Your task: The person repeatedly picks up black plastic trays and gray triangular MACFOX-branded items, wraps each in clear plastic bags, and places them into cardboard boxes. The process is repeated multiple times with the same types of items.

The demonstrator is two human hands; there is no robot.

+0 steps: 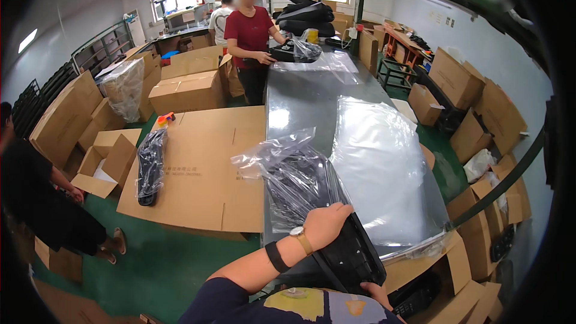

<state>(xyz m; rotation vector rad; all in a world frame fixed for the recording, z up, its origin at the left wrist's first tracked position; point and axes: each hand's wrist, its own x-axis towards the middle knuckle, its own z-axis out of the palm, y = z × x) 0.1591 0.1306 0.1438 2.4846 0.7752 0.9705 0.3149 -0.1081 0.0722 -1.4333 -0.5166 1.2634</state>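
Note:
A long black plastic part (351, 255), half inside a clear plastic bag (294, 177), lies on the grey table (300, 108). My left hand (325, 223), with a wristwatch and a black band on the wrist, grips the part's upper side where the bag ends. My right hand (377, 291) holds the part's lower end from below; only its fingers show at the bottom edge.
A stack of clear bags (378, 168) lies on the table to the right. A flat cardboard sheet (204, 168) bears another bagged black part (150, 168). A person in a red shirt (251, 39) works at the far end. Cardboard boxes (186, 90) stand all around; another person (36, 198) stands left.

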